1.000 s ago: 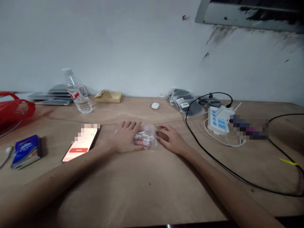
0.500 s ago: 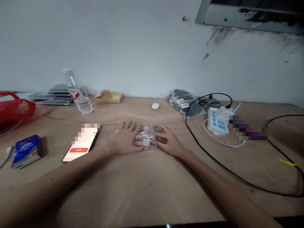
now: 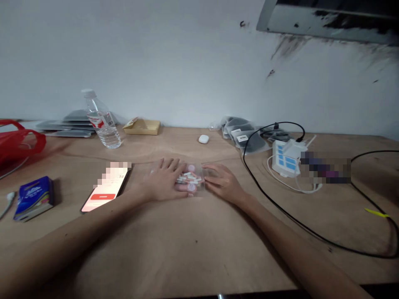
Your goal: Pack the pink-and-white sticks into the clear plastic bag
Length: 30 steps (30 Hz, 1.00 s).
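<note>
- The left hand lies flat with its fingers spread on a clear bag of small white bits.
- The right hand lies loosely on the bag's other end; whether it grips is hard to see.
- The bag sits mid-surface, partly hidden by both hands. The bits are too small to make out.
- A phone lies to the left, its screen blurred.
- Farther off are a bottle, a blue pack and a black cable.
</note>
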Motion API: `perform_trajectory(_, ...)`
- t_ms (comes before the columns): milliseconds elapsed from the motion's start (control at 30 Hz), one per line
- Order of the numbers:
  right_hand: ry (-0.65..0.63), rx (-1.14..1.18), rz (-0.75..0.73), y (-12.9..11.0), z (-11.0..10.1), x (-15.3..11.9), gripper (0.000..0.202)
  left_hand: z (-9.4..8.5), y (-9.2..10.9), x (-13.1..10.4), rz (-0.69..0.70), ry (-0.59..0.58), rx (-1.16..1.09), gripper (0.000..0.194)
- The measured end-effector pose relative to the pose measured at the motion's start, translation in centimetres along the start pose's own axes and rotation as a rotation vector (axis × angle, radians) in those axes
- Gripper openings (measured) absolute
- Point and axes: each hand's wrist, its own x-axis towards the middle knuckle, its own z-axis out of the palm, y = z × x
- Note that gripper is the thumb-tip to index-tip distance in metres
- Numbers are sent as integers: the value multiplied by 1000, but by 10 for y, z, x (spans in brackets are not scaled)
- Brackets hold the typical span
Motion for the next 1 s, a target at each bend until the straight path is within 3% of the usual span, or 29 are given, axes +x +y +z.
perform_trajectory(233, 54, -98, 105, 32, -13, -10, 9, 0, -2, 1, -63, -43, -8, 99)
perform_trajectory(367, -57, -48, 151, 44, -28, -15, 13, -3, -2, 0, -63, -56, 0, 98)
perform_trajectory(533, -276, 165, 176, 32, -36, -10, 62, -5, 1, 0, -57, -41, 15, 93)
perform_trajectory(800, -379, 189, 268, 4, -4, -5, 71, 0, 0, 1, -52, -35, 13, 93)
perform_trajectory(1000, -416, 140, 258, 4, -8, 0, 63, 0, -1, 1, -55, -30, 8, 93)
